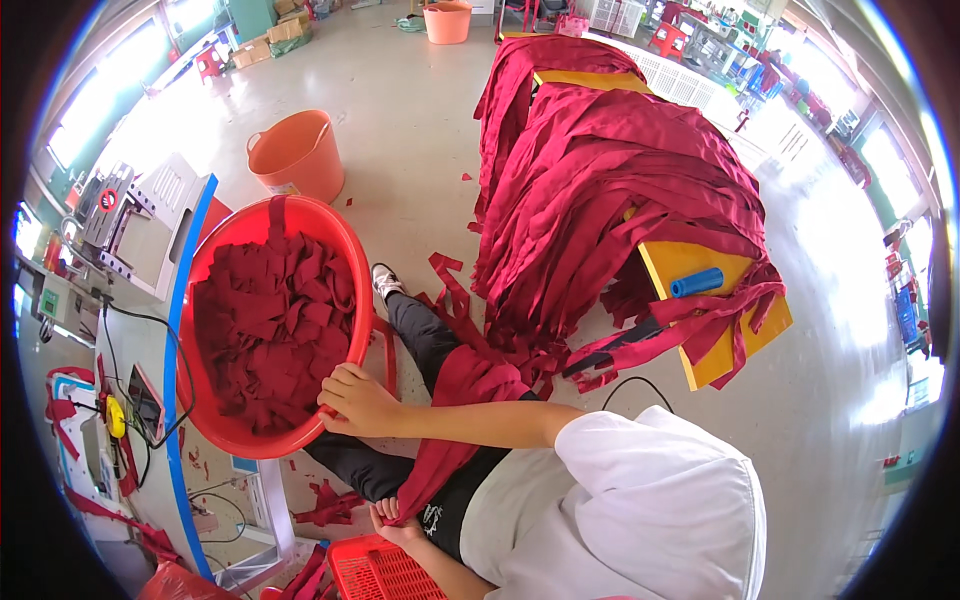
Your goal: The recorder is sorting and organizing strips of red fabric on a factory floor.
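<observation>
Dark red fabric strips (455, 460) lie across my lap and thighs. My left hand (395, 525) is closed on the lower end of these strips, close to my knee. Farther up, my right hand (358, 400) is at the near rim of a round red basin (352, 262), its fingers curled together. Whether they pinch a small piece or grip the rim itself, I cannot tell. Inside the basin is a heap of short dark red fabric pieces (275, 330).
A yellow rack (700, 300) with a blue tube (697, 283), draped with long red strips (620, 170), stands right. An orange tub (310, 160) is behind the basin. A blue-edged machine table (175, 400) runs along the left. A red plastic basket (375, 575) sits below my left hand.
</observation>
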`<action>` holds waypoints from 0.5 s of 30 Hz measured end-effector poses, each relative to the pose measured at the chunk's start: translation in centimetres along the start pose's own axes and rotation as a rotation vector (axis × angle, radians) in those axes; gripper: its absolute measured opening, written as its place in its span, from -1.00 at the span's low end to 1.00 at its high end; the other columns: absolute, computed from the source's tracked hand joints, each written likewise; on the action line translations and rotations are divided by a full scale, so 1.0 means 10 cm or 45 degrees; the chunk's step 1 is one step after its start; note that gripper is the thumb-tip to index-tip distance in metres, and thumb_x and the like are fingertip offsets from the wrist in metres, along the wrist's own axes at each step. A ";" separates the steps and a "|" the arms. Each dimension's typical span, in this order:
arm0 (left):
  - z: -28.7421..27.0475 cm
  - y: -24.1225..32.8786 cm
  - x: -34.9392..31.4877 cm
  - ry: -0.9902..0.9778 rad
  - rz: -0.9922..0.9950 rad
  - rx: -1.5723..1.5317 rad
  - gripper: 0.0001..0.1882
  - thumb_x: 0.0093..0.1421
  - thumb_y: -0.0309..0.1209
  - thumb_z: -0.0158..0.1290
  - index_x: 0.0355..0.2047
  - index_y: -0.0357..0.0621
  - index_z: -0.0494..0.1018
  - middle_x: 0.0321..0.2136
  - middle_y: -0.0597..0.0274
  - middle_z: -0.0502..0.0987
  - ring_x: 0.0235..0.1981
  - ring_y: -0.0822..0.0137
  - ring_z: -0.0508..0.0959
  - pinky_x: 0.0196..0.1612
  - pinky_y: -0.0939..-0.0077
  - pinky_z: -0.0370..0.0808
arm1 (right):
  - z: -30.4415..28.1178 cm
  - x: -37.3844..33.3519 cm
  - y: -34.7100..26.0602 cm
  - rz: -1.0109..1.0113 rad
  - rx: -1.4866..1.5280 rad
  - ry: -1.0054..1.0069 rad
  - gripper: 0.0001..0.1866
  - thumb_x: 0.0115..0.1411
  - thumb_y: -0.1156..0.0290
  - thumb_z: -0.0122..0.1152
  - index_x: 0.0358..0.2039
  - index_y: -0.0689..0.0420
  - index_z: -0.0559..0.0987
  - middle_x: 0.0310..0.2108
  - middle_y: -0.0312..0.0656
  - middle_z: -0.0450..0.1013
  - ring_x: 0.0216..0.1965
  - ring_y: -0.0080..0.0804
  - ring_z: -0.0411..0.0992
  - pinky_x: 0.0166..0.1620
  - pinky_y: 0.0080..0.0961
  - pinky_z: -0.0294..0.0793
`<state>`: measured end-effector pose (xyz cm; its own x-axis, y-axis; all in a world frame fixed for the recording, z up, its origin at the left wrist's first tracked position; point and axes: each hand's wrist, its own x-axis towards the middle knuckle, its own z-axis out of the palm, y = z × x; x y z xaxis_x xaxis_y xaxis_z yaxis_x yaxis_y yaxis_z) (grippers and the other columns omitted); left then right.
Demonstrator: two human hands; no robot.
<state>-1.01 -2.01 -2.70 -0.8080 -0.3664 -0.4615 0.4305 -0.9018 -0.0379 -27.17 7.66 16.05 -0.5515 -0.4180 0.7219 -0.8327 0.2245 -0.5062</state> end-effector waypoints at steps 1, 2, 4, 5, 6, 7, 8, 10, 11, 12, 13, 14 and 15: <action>-0.03 0.02 0.01 -0.012 0.013 0.006 -0.67 0.32 -0.34 -0.19 -0.62 -0.02 0.11 -0.71 0.38 0.08 -0.69 0.48 0.08 -0.55 0.57 0.06 | 0.00 0.01 -0.01 -0.003 0.002 -0.003 -0.80 0.04 0.29 0.22 -0.44 0.11 0.45 -0.41 -0.24 0.30 -0.23 -0.27 0.31 0.00 -0.32 0.26; 0.00 -0.01 0.03 -0.013 0.011 0.004 -0.67 0.32 -0.34 -0.19 -0.62 -0.02 0.11 -0.71 0.38 0.08 -0.69 0.48 0.08 -0.55 0.57 0.06 | -0.01 0.02 0.00 -0.013 -0.008 0.007 -0.80 0.04 0.29 0.23 -0.44 0.11 0.45 -0.41 -0.24 0.31 -0.23 -0.27 0.31 0.00 -0.32 0.26; 0.06 -0.08 0.04 0.022 0.028 0.066 -0.67 0.32 -0.35 -0.18 -0.62 -0.03 0.12 -0.70 0.36 0.10 -0.68 0.47 0.09 -0.53 0.56 0.09 | -0.01 0.01 0.01 -0.025 -0.019 0.014 -0.80 0.04 0.28 0.23 -0.44 0.11 0.46 -0.40 -0.24 0.31 -0.23 -0.27 0.31 0.00 -0.33 0.26; 0.07 -0.08 0.06 0.015 0.032 0.062 -0.67 0.32 -0.35 -0.18 -0.62 -0.03 0.12 -0.70 0.36 0.10 -0.68 0.47 0.09 -0.53 0.56 0.09 | -0.01 0.01 0.01 0.002 0.001 -0.004 -0.79 0.03 0.28 0.24 -0.47 0.12 0.44 -0.41 -0.22 0.30 -0.24 -0.25 0.30 -0.02 -0.31 0.27; 0.06 -0.08 0.06 0.009 0.006 0.044 -0.67 0.32 -0.36 -0.17 -0.62 -0.03 0.13 -0.70 0.36 0.11 -0.68 0.47 0.10 -0.53 0.55 0.09 | 0.00 0.02 0.01 0.030 0.021 -0.024 -0.77 0.01 0.28 0.24 -0.49 0.13 0.42 -0.42 -0.19 0.29 -0.24 -0.22 0.29 -0.03 -0.30 0.28; 0.06 -0.07 0.07 0.002 -0.020 0.025 -0.68 0.31 -0.36 -0.17 -0.62 -0.03 0.13 -0.70 0.35 0.12 -0.68 0.46 0.10 -0.52 0.55 0.10 | 0.01 0.03 0.02 0.020 0.024 -0.025 -0.77 0.01 0.28 0.24 -0.49 0.13 0.42 -0.42 -0.19 0.29 -0.24 -0.22 0.29 -0.03 -0.30 0.28; 0.05 -0.06 0.05 -0.002 -0.012 0.032 -0.68 0.32 -0.37 -0.17 -0.61 -0.04 0.14 -0.70 0.34 0.13 -0.68 0.46 0.11 -0.53 0.55 0.11 | 0.01 0.03 0.01 0.016 0.024 -0.013 -0.79 0.01 0.30 0.24 -0.50 0.13 0.42 -0.44 -0.20 0.29 -0.26 -0.22 0.29 -0.05 -0.30 0.27; 0.04 -0.05 0.08 -0.012 -0.010 0.025 -0.69 0.31 -0.37 -0.17 -0.61 -0.05 0.15 -0.70 0.34 0.13 -0.68 0.46 0.10 -0.53 0.55 0.11 | 0.03 0.05 0.01 0.010 0.029 -0.005 -0.80 0.01 0.31 0.24 -0.52 0.13 0.42 -0.46 -0.20 0.29 -0.28 -0.22 0.29 -0.06 -0.31 0.27; 0.05 -0.05 0.07 -0.019 -0.014 0.025 -0.69 0.31 -0.37 -0.17 -0.61 -0.05 0.15 -0.70 0.34 0.13 -0.68 0.46 0.10 -0.53 0.55 0.12 | 0.04 0.09 0.03 0.023 -0.009 -0.019 -0.81 0.03 0.32 0.21 -0.56 0.13 0.43 -0.50 -0.19 0.29 -0.32 -0.21 0.30 -0.10 -0.30 0.30; 0.05 -0.05 0.07 -0.014 -0.013 0.026 -0.69 0.31 -0.37 -0.17 -0.61 -0.05 0.15 -0.70 0.34 0.13 -0.68 0.46 0.10 -0.53 0.55 0.12 | 0.06 0.13 0.05 0.035 -0.046 -0.032 -0.80 0.05 0.32 0.19 -0.60 0.13 0.45 -0.55 -0.18 0.29 -0.35 -0.20 0.31 -0.14 -0.29 0.34; 0.05 -0.04 0.08 -0.041 -0.031 0.063 -0.69 0.31 -0.38 -0.17 -0.61 -0.06 0.15 -0.69 0.33 0.13 -0.66 0.45 0.12 -0.49 0.55 0.14 | 0.10 0.16 0.08 0.038 -0.043 -0.033 -0.80 0.05 0.32 0.19 -0.60 0.13 0.45 -0.55 -0.18 0.29 -0.35 -0.20 0.31 -0.14 -0.29 0.34; 0.05 -0.04 0.09 -0.071 -0.048 0.101 -0.70 0.31 -0.39 -0.16 -0.61 -0.06 0.15 -0.68 0.33 0.14 -0.64 0.44 0.13 -0.46 0.55 0.16 | 0.16 0.20 0.14 0.080 -0.080 -0.264 -0.79 0.04 0.30 0.17 -0.61 0.14 0.49 -0.53 -0.16 0.36 -0.30 -0.19 0.36 -0.17 -0.29 0.39; 0.02 -0.02 0.10 -0.072 -0.043 0.103 -0.70 0.31 -0.39 -0.16 -0.61 -0.06 0.15 -0.68 0.33 0.14 -0.64 0.44 0.13 -0.46 0.55 0.16 | 0.22 0.27 0.18 0.120 -0.116 -0.494 -0.77 0.04 0.28 0.16 -0.61 0.16 0.53 -0.51 -0.15 0.43 -0.24 -0.19 0.42 -0.19 -0.30 0.44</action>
<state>-1.99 -2.23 -2.93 -0.8439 -0.3458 -0.4101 0.3706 -0.9286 0.0204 -30.02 4.99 16.06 -0.5806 -0.6888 0.4340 -0.7899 0.3475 -0.5052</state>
